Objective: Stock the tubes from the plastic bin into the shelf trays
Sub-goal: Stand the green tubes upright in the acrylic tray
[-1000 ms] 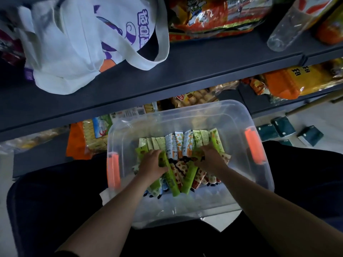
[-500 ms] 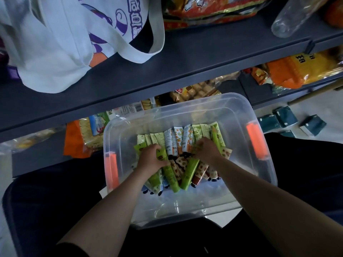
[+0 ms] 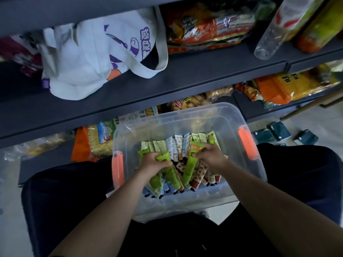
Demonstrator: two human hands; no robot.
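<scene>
The dark shelf (image 3: 185, 78) fills the far half of my view, carrying a white tote bag (image 3: 89, 58) at left and snack packs (image 3: 207, 25) to its right; I can't pick out any shelf trays from here. Nearer, the clear plastic bin (image 3: 232, 117) sits between my knees, orange handles on its left and right walls. The tubes (image 3: 178, 147) lie inside it, a row standing along the far side and a looser heap toward me. My left hand (image 3: 151, 163) has its fingers curled round a bunch of green tubes (image 3: 163, 157), and my right hand (image 3: 211, 157) grips another bunch, with an orange-topped tube (image 3: 194, 147) poking out of it. I judge this is the gathering step: both handfuls are taken but not yet clear of the bin. Next I'd need to lift them without spilling strays, then find the tray.
</scene>
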